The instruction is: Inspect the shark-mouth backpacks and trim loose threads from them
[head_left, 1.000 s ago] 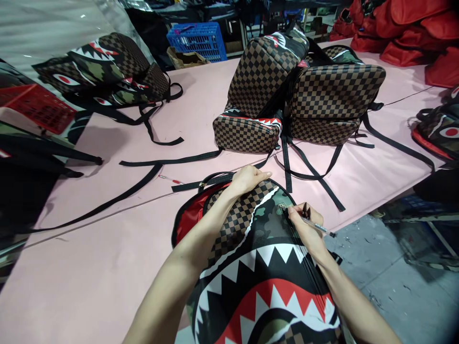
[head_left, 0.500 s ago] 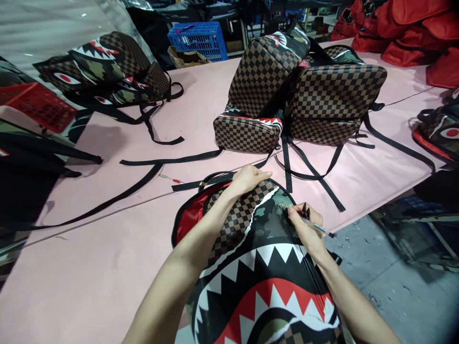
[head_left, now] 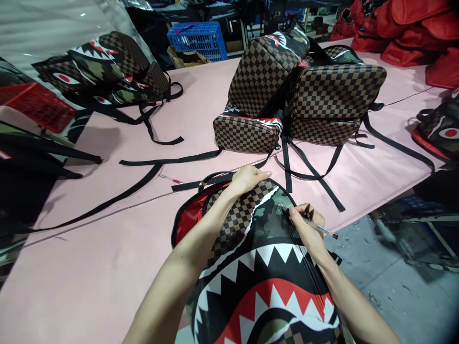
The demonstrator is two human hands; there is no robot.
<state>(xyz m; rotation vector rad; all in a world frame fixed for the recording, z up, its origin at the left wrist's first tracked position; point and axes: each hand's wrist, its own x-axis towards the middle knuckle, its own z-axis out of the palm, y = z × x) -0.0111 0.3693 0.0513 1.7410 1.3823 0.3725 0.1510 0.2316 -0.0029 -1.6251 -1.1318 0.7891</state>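
Note:
A backpack (head_left: 265, 229) with a checked, camouflage and shark-mouth print lies in front of me, its red lining showing at the left. My left hand (head_left: 249, 179) grips its top edge, thumb pointing right. At the upper right of the bag, my right hand (head_left: 306, 224) is closed round a clear-barrelled pen (head_left: 324, 230), whose back end sticks out to the right. A dark, slim tip shows in front of the fingers, close to a small outlined mark (head_left: 282, 207) on the camouflage; whether it belongs to the pen is unclear. Black parts also show between these fingers.
More checked backpacks (head_left: 337, 93) stand across the pink table (head_left: 89, 267), with black straps (head_left: 139, 188) trailing over it. A red-and-clear pen-like item (head_left: 172, 180) lies beyond my bag. Red bags (head_left: 405, 33) are piled at the back right; a blue crate (head_left: 197, 40) stands behind.
My right hand has shifted very slightly to the right, and the pen's back end with it. My left hand and the backpack stay in place.

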